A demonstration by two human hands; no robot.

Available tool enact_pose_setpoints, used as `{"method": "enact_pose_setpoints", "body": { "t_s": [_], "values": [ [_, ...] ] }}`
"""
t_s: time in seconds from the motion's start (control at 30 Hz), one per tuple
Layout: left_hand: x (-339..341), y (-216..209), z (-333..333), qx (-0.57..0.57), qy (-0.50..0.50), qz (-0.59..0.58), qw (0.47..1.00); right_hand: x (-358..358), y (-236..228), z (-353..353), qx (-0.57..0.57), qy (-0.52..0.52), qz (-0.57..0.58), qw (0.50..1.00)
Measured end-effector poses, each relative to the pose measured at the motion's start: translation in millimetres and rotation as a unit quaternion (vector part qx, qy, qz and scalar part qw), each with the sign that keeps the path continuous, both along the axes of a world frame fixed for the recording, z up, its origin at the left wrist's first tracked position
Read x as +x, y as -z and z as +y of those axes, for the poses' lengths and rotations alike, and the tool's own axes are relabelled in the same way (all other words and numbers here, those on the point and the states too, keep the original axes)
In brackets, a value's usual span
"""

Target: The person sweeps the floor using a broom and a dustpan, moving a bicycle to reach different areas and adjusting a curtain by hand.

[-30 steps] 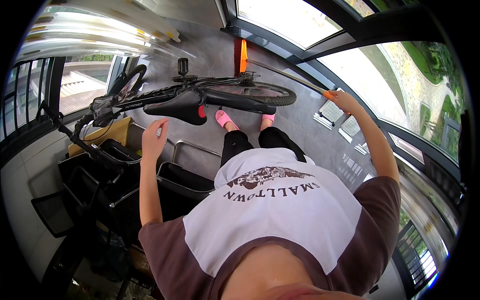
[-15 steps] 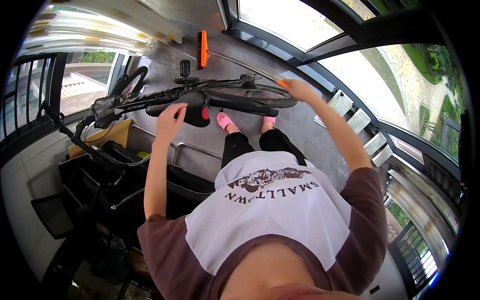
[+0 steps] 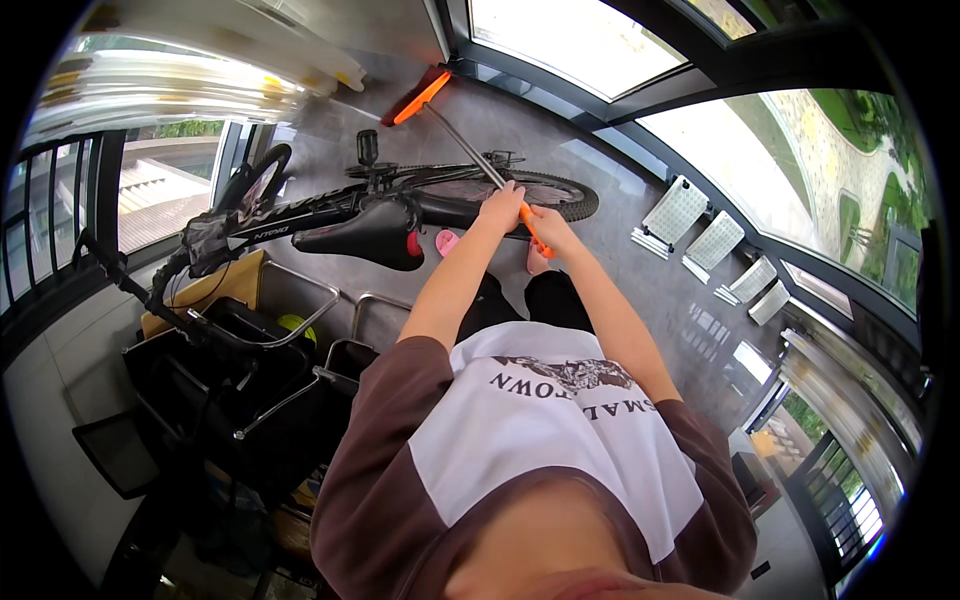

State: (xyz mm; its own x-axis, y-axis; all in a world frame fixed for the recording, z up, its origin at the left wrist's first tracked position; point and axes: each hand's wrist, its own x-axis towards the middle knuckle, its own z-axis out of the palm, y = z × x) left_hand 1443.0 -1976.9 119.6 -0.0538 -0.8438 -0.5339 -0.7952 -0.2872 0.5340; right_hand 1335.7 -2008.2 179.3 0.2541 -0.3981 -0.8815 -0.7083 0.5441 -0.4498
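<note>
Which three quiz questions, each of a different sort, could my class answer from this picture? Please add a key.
1. True or false: the left hand and the right hand both grip the broom.

2. Short answer: which of the two hands is nearer to the broom's orange head?

3. Multiple choice: what stands just beyond the pink slippers?
A) a ladder
B) a bicycle
C) a table

Key
1. True: both hands are closed around its handle.
2. The left hand; the right is closer to the handle's end.
3. B, a bicycle with a black saddle.
</note>
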Motion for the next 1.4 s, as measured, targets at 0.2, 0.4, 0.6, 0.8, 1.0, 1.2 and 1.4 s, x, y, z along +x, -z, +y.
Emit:
{"method": "enact_pose_setpoints", "body": {
  "t_s": [0.2, 0.4, 0.6, 0.8, 1.0, 1.2, 1.4],
  "values": [
    [-15, 12, 1, -0.073, 0.083, -0.04, 0.993, -15, -12, 17, -0.022, 0.062, 0.012, 0.998],
    [-44, -1, -6, -0.113, 0.092, -0.013, 0.989, -45, -44, 1, 0.036, 0.062, -0.008, 0.997],
    [-70, -26, -17, -0.092, 0.127, 0.039, 0.987, -66, -86, -2, 0.049, 0.151, -0.003, 0.987],
    [-109, -39, -13, -0.086, 0.164, 0.068, 0.98, -108, -86, 15, 0.034, 0.189, 0.044, 0.98],
    [-152, -47, -12, -0.085, 0.165, 0.116, 0.976, -139, -114, 14, 0.024, 0.139, 0.086, 0.986],
    [-182, -61, -17, -0.084, 0.159, 0.145, 0.973, -166, -124, 13, 0.011, 0.182, 0.114, 0.977],
    [-210, -57, -16, -0.084, 0.183, 0.139, 0.97, -187, -129, 16, 0.011, 0.207, 0.126, 0.97]
  ]
}}
